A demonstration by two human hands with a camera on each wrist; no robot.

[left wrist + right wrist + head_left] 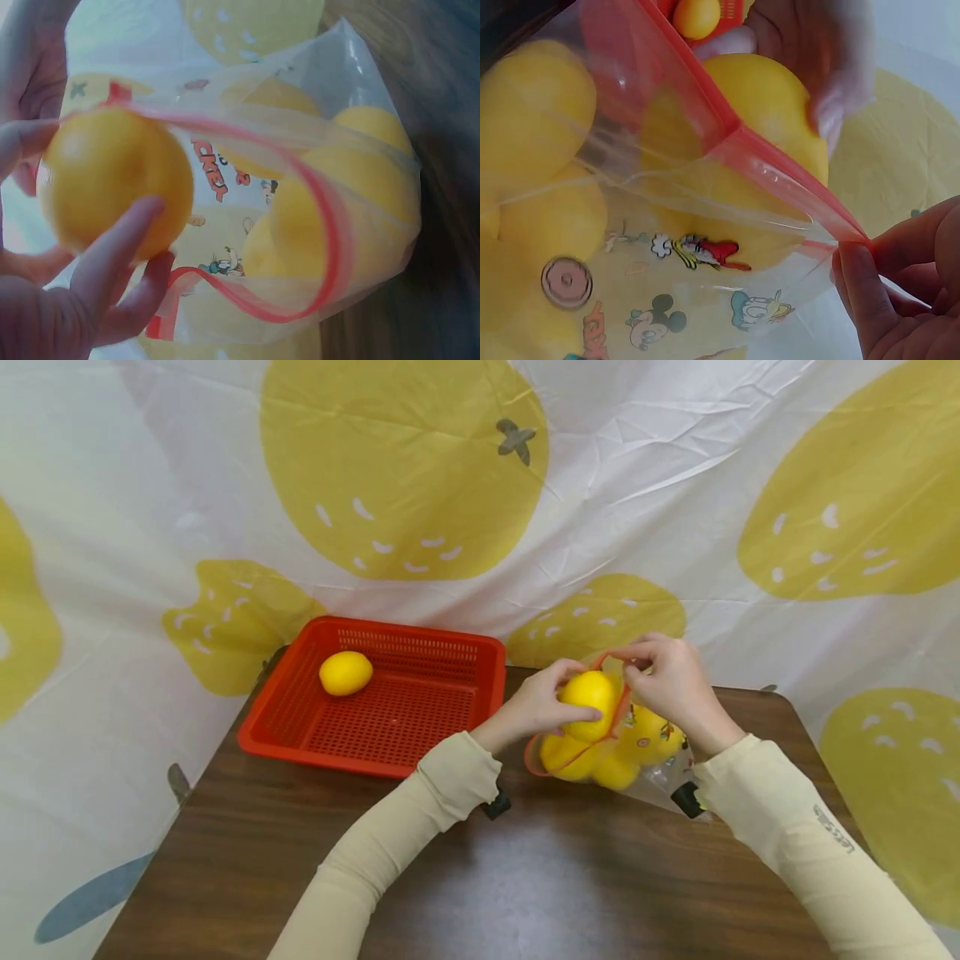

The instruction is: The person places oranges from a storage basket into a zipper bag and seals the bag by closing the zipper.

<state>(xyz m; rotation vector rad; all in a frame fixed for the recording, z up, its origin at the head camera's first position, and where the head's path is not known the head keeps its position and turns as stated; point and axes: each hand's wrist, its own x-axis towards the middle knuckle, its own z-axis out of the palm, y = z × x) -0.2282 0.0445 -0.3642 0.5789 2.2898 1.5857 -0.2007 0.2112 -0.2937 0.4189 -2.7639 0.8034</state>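
My left hand [543, 697] grips a yellow lemon [592, 697], fingers and thumb curled round its sides, at the mouth of a clear plastic bag [360, 67] with a red rim and printed cartoon figures. With thumb and fingertips my right hand [670, 681] pinches the red rim at the bag's upper corner, as the right wrist view shows closely. The mouth gapes toward the left hand. Several more yellow lemons [536, 112] lie inside the bag, seen through its film. Another lemon [346, 673] sits in the left part of a red plastic basket [371, 768].
The basket stands left of the bag, near the back of a brown wooden table [525, 885]. Behind the table hangs a white cloth [637, 460] printed with big yellow fruit. Dark wrist cameras sit under both cuffs, the right one close to the bag.
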